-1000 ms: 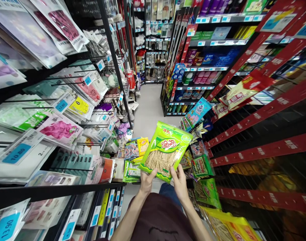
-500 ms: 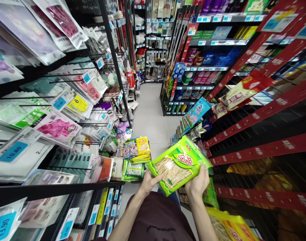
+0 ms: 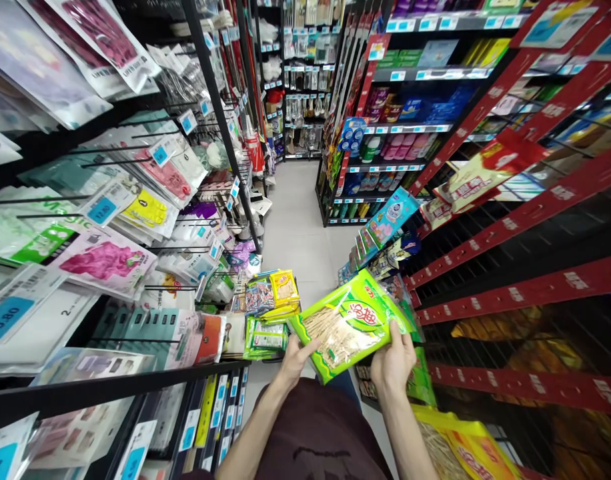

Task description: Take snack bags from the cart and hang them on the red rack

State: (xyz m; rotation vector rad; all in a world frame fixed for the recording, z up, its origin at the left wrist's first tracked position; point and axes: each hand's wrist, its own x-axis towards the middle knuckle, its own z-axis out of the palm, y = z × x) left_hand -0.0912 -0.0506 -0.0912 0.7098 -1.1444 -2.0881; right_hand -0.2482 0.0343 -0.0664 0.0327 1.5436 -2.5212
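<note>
A green snack packet with a clear window, showing thin tan sticks inside, is held up in front of my body. My left hand pinches its lower left corner, thumb resting on the front. At its right end my right hand grips the edge, with the fingers partly behind the packet. Just left of it, a stack of yellow packets and a green-edged packet lie near the shelf. Below my right forearm sits a large yellow packet, partly cut off.
Hanging glove packets and price tags jut from the left rack. Along the right stand red shelf strips and a hanging red-and-cream packet. A grey tiled aisle floor runs ahead to a back shelf.
The green packet has tilted slightly, and its glare has shifted over the window. Both hands keep their hold. The view has turned a little, so the shelves sit slightly farther left.
</note>
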